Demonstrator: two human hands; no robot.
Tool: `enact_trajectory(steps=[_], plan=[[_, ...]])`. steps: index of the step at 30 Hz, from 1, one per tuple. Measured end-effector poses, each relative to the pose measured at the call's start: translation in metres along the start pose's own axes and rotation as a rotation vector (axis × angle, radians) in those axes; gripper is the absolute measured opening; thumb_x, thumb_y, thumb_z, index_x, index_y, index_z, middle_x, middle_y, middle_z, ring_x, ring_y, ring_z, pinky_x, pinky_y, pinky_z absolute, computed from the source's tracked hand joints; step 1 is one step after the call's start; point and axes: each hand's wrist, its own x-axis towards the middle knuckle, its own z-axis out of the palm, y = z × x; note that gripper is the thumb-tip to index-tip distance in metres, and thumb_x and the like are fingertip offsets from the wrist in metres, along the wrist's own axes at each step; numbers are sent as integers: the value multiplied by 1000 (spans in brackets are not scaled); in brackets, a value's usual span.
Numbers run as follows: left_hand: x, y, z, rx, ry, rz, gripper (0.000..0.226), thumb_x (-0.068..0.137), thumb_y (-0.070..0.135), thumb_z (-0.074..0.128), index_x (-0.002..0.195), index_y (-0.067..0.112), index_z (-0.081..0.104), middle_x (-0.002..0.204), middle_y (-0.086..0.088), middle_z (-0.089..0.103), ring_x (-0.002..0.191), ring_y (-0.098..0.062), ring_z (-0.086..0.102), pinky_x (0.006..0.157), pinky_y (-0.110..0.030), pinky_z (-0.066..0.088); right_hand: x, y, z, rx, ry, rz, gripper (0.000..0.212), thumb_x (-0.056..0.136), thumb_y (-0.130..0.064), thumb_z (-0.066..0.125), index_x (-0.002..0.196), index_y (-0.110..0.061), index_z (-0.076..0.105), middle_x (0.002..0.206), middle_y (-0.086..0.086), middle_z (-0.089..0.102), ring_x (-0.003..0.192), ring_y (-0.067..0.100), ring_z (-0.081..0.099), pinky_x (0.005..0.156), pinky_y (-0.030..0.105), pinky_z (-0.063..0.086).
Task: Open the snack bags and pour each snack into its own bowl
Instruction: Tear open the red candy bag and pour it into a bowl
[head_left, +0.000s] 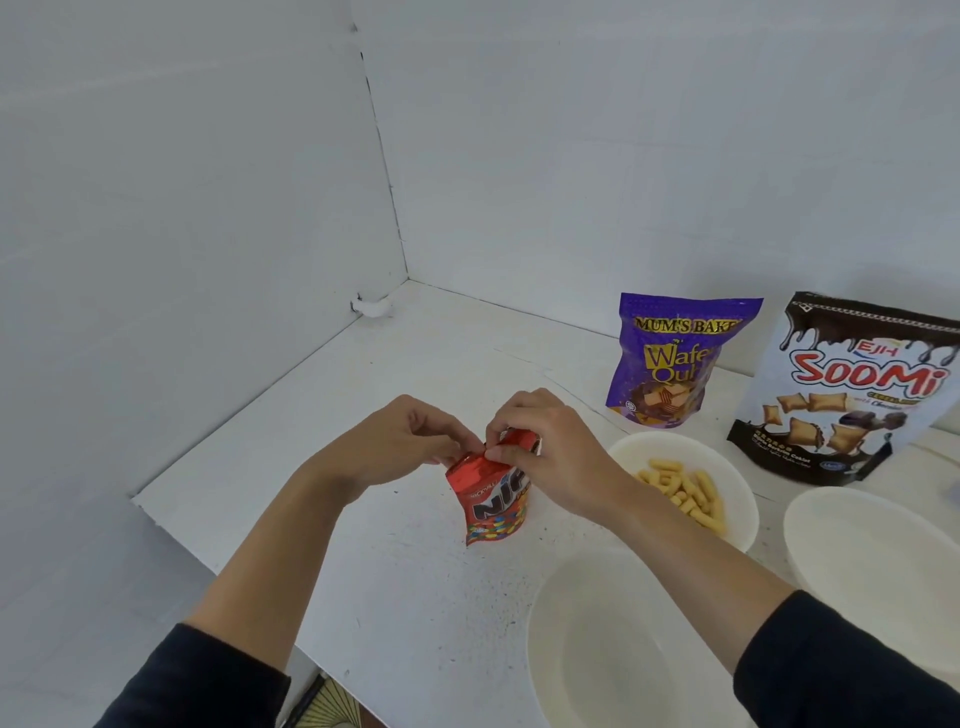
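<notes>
Left hand and right hand both pinching top edge of red snack bag, upright on white table at centre. Right of it, bowl with yellow sticks; empty bowl near; another empty bowl far right. Purple wafer bag and Soomi bag upright at far right.
</notes>
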Motion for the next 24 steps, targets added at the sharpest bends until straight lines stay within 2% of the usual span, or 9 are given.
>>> enact_trajectory(steps=[6,10,12,14,16,18,19,22,24], plan=[[-1,1,12,-54,62,-18,26,94,2,62,98,16,84,97,-4,81,101,-19,74,105,-44,54,-3,-2,-7,29,27,1,5,81,-24,81,85,-25,78,100,-17,55,107,12,47,96,46,43],[-1,2,16,-7,56,-54,20,88,13,68,90,22,85,91,-1,81,100,-14,73,105,-44,52,-6,-2,-6,15,31,3,4,81,-26,81,83,-28,78,105,-21,51,111,9,42,100,50,40],[-1,6,16,15,100,-69,13,88,16,73,87,22,85,84,1,80,88,-9,73,88,-29,56,-6,-3,-6,5,36,0,5,81,-27,81,85,-28,78,106,-22,49,113,10,41,100,51,40],[-1,9,16,38,134,-73,9,86,15,78,84,20,85,79,2,80,75,-6,69,66,-17,51,-7,-3,-8,5,30,-11,6,81,-28,81,85,-29,77,107,-23,48,114,10,40,100,51,40],[-2,10,15,84,141,-67,10,85,13,80,82,21,85,78,2,80,78,-13,71,64,-24,54,-8,-3,-11,3,7,-15,6,82,-28,80,84,-30,75,107,-23,48,115,9,39,101,50,40],[-2,10,13,144,154,-66,12,83,12,81,79,22,85,77,2,79,88,-26,74,77,-46,60,-11,-2,-15,-14,-28,-11,10,83,-29,80,82,-34,71,109,-19,49,117,6,37,102,50,39],[-2,10,12,173,167,-71,13,82,12,81,77,23,85,76,2,79,89,-28,74,81,-52,60,-12,-2,-17,-23,-50,-6,12,84,-30,79,82,-35,68,111,-17,49,118,3,35,104,49,37],[-2,12,12,215,182,-71,16,80,12,81,73,27,83,73,0,78,85,-29,75,79,-56,59,-15,-2,-21,-45,-94,15,13,87,-29,77,83,-34,65,113,-18,45,117,-6,29,106,47,34],[-2,14,15,242,145,-60,17,82,16,79,79,32,83,78,5,78,84,-22,74,74,-51,60,-17,-4,-20,-53,-90,23,13,88,-28,76,85,-32,64,113,-17,44,115,0,32,106,45,34]])
